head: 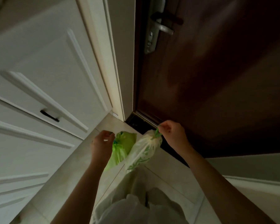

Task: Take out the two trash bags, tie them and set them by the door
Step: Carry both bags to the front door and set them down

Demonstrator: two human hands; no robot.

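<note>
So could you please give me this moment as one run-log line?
left hand: holds tied green bag | right hand: holds tied pale bag | place: at dark door | bags down: cannot tell

The left hand [102, 143] covers the tied neck of the green bag [123, 147], whose lower end lies behind the forearm. The pale patterned bag [144, 152] has its bottom hidden by light clothing [136, 207]. The dark door [217, 78] runs past the top and right edges; its handle [162, 26] is cut off above.
</note>
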